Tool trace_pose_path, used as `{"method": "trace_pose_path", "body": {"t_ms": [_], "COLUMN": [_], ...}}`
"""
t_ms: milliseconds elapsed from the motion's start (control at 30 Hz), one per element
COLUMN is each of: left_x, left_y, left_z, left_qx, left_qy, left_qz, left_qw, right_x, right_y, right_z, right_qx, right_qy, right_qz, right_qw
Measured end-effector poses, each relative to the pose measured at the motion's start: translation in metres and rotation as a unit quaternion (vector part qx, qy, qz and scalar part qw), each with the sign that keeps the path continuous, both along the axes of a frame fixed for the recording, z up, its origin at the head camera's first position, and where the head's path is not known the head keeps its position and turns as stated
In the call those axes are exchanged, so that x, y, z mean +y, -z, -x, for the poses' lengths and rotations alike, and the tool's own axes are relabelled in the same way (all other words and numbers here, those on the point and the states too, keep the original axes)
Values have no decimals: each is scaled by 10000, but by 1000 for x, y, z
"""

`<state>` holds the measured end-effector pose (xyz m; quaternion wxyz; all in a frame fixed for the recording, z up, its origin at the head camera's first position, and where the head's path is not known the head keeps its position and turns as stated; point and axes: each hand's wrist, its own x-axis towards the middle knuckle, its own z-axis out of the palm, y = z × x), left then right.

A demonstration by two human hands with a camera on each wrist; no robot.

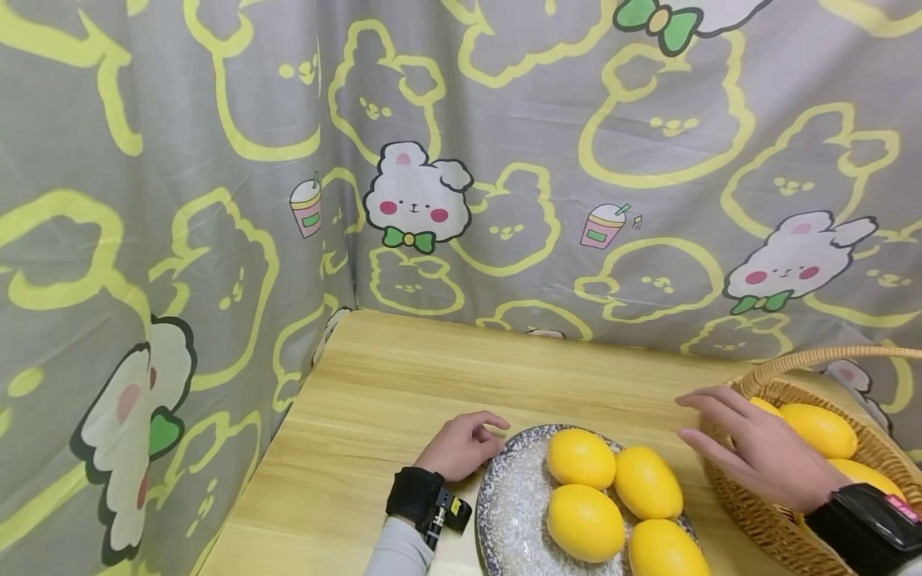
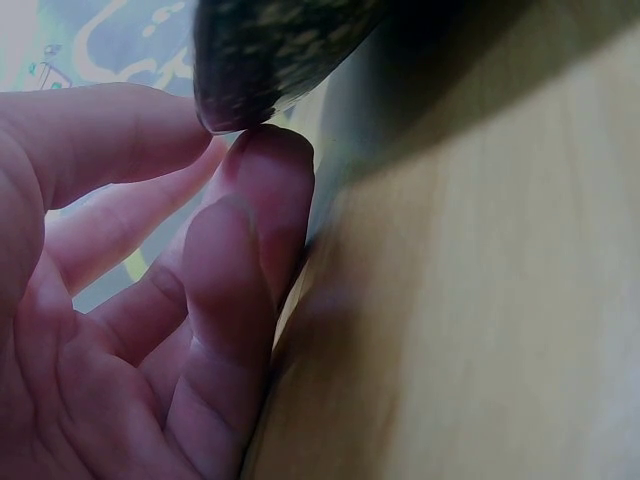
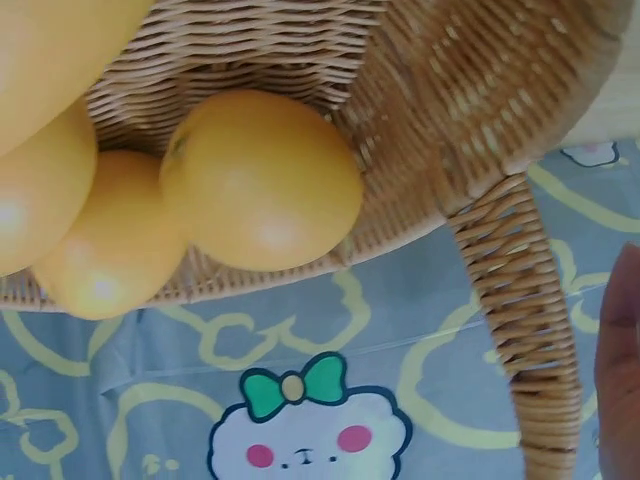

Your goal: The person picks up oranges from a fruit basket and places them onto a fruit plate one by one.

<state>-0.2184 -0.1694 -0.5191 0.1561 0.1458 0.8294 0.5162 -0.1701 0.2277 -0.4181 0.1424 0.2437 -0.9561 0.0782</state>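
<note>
Wood-grain table [image 1: 338,448], bunny-print curtain [image 1: 533,112] behind, oval yellow fruits [image 1: 587,523] on speckled plate [image 1: 511,512] bottom centre, more in wicker basket [image 1: 752,512] lower right, plate rim pinched by left hand [image 1: 463,446], right hand [image 1: 763,452] empty, fingers extended

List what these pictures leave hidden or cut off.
Head view: near side of the plate, cut off by the bottom edge.
Head view: number of fruits in the basket, partly covered by the right hand.
Right wrist view: most of that hand, beyond the right edge.
</note>
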Motion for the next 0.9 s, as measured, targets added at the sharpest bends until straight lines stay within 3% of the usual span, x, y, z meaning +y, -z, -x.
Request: {"method": "trace_pose_path", "body": {"t_ms": [167,333,633,900], "left_x": [1,1,0,0], "left_y": [-1,-1,-2,-1], "left_z": [0,0,-3,-1], "left_qx": [-7,-26,-76,-112], "left_qy": [6,-9,-22,-59], "left_qz": [-29,-52,-60,-60], "left_qw": [10000,10000,10000,9999], "right_x": [18,39,64,91], "right_y": [0,0,8,19], "right_z": [1,3,6,14], "right_qx": [541,852,492,-458], "right_qy": [-35,237,762,1229], "right_qz": [-20,-196,-584,-789], "right_qw": [9985,9959,9942,9882]}}
